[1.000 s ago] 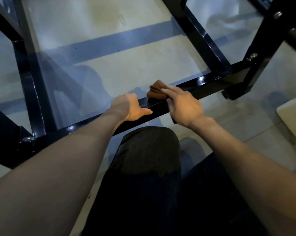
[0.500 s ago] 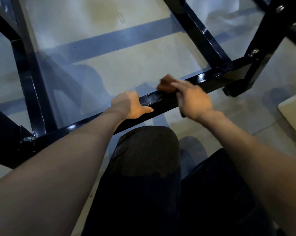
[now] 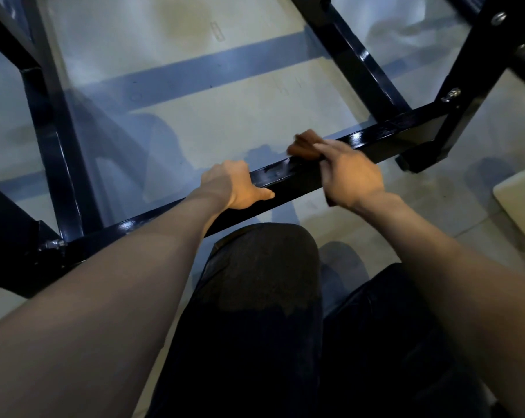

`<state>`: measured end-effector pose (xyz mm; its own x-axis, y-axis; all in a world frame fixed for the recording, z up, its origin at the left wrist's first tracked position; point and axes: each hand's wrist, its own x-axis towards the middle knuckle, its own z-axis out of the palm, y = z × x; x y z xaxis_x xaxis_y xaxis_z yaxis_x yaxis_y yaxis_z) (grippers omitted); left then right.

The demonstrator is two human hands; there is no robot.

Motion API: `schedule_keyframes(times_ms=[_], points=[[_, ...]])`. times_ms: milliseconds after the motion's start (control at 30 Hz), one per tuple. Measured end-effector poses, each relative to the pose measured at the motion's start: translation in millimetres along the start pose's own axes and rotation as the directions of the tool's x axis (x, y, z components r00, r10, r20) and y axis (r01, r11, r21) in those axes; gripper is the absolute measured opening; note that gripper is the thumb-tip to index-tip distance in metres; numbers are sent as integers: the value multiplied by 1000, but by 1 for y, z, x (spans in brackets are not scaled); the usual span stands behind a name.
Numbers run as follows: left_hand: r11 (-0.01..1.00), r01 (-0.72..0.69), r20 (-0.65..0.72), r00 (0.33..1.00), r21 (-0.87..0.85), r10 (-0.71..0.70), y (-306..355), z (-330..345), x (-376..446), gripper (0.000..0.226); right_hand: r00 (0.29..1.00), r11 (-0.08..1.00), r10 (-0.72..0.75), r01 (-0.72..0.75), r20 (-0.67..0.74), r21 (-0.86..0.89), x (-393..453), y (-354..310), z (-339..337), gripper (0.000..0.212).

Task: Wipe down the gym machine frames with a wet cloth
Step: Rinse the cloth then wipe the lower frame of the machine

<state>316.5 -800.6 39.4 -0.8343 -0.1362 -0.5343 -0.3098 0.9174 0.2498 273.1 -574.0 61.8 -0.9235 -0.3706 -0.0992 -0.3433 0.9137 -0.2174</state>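
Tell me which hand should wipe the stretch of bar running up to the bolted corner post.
Right. The right hand already presses the brown cloth on the black bar, on the side nearer the corner post. The left hand grips the bar farther from it and has no cloth.

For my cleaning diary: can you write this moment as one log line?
wiping | right hand presses brown cloth on black bar | left hand grips bar
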Motion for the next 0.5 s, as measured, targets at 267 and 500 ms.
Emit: schedule_keyframes(times_ms=[267,500], points=[[1000,6,-16,1000,-7,-6,1,0,-1,69,995,993,-98,96,35,69,-21,-54,17,45],[999,18,92,996,-37,-15,8,-13,9,79,972,965,236,-232,-17,123,3,-2,4,44]])
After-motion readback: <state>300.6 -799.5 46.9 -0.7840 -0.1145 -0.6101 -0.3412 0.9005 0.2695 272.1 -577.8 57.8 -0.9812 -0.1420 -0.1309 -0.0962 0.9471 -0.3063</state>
